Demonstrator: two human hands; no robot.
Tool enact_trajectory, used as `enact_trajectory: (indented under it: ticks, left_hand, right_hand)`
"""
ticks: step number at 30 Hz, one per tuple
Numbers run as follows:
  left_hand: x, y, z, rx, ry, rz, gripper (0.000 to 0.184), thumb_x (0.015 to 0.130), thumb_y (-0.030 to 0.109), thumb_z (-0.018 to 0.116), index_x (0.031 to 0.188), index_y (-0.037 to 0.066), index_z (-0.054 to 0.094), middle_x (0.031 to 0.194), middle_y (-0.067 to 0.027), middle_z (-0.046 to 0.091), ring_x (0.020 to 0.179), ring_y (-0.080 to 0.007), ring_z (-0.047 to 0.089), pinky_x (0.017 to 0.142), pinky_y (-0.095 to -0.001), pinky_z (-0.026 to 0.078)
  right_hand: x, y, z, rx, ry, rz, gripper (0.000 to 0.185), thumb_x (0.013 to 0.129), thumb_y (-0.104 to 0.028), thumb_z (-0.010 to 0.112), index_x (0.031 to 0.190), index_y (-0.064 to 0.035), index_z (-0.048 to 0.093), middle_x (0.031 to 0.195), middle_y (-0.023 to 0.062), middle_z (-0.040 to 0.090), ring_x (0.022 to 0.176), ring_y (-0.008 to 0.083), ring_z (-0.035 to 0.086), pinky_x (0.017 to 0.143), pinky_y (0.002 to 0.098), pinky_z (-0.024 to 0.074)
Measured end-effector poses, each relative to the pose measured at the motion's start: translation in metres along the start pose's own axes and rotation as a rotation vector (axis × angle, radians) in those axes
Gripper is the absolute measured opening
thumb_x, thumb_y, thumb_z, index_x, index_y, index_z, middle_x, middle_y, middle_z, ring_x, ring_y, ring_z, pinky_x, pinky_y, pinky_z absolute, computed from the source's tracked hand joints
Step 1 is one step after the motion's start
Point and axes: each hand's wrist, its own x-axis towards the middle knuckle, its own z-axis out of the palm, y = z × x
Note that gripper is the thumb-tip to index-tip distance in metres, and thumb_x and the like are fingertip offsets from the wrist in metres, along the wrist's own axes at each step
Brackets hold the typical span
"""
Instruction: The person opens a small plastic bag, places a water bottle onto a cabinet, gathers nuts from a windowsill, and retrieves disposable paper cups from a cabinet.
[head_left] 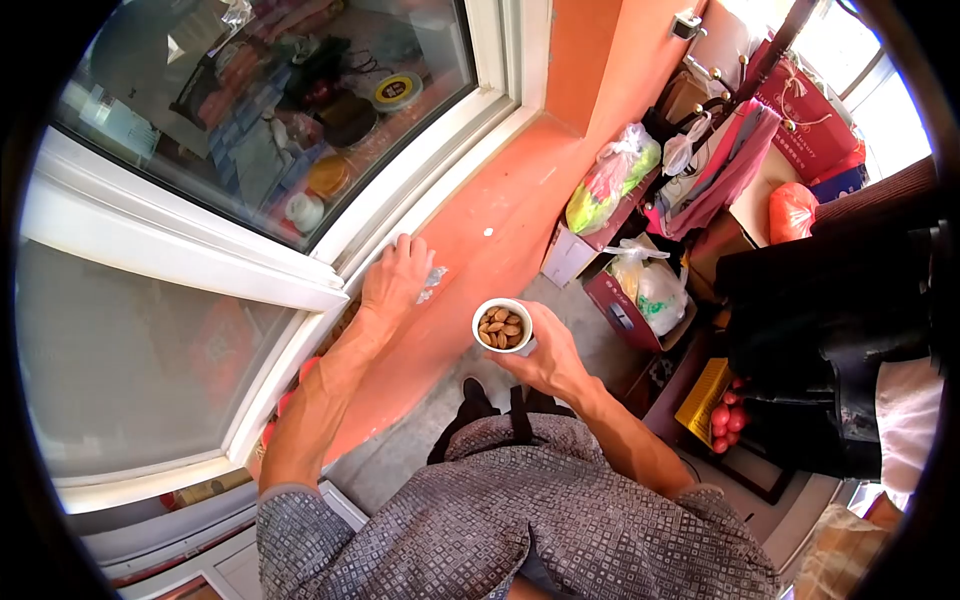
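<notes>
My right hand (548, 357) is wrapped round a small white cup (528, 344), held upright in front of my body. Brown almonds (500, 328) fill much of the cup, seen from above. My left hand (395, 277) is at the white window frame (410, 205), by the orange wall. Its fingers are bent and closed, with the tips partly hidden; what they hold, if anything, I cannot make out. Just beside those fingers, a greyish-silver patch (432, 283) shows against the orange surface.
The window glass (270, 110) is at the upper left. Along the right stand boxes with plastic bags (660, 295), a coat rack with hanging clothes (825, 300), and a yellow basket (703, 395) beside red round items (728, 420). The grey floor (410, 455) shows around my feet.
</notes>
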Motion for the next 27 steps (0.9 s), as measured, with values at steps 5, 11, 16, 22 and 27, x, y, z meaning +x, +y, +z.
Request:
enact_trajectory:
  ticks: [5,11,16,22,27]
  left_hand:
    - [-0.004,-0.006,-0.001,-0.056,0.063,0.021,0.024,0.094,0.024,0.068,0.089,0.008,0.051,0.086,-0.0098,0.054,0.073,-0.026,0.067,0.055,-0.0348,0.059]
    - [-0.002,-0.003,-0.023,-0.375,0.076,-0.208,0.024,0.093,0.02,0.07,0.09,0.006,0.052,0.084,-0.0134,0.058,0.074,-0.0303,0.067,0.06,-0.0399,0.056]
    - [0.023,0.022,-0.094,-0.796,0.23,-0.374,0.02,0.094,0.015,0.07,0.09,0.003,0.054,0.085,-0.0139,0.061,0.07,-0.0296,0.064,0.06,-0.0399,0.052]
    - [0.018,0.032,-0.102,-0.584,0.212,-0.11,0.018,0.088,0.013,0.075,0.085,0.006,0.059,0.078,-0.0083,0.062,0.069,-0.0295,0.062,0.059,-0.0383,0.051]
    - [0.014,0.022,-0.098,-0.53,0.24,-0.077,0.019,0.084,0.015,0.077,0.078,0.008,0.061,0.078,-0.0039,0.063,0.071,-0.0263,0.062,0.059,-0.0381,0.052]
  right_hand:
    - [0.012,-0.003,0.008,-0.045,-0.011,0.015,0.062,0.074,-0.022,0.088,0.128,-0.0062,0.061,0.12,0.0139,0.065,0.111,0.0312,0.063,0.092,0.0399,0.0535]
    - [0.027,-0.011,0.016,-0.06,-0.038,0.039,0.059,0.075,-0.02,0.082,0.128,-0.0065,0.06,0.122,0.014,0.064,0.117,0.0336,0.059,0.097,0.0435,0.0503]
    - [0.045,-0.02,0.03,-0.15,-0.054,-0.001,0.06,0.076,-0.024,0.086,0.128,-0.0067,0.061,0.117,0.0151,0.063,0.106,0.0311,0.064,0.086,0.0394,0.0557]
    - [0.07,-0.041,0.043,-0.149,-0.055,-0.031,0.053,0.073,-0.02,0.083,0.119,-0.0039,0.061,0.108,0.0159,0.065,0.105,0.0382,0.061,0.09,0.0471,0.051]
    - [0.079,-0.031,0.058,-0.068,-0.053,-0.075,0.048,0.074,-0.017,0.081,0.115,-0.0035,0.061,0.105,0.0179,0.065,0.1,0.0398,0.063,0.085,0.0483,0.0523]
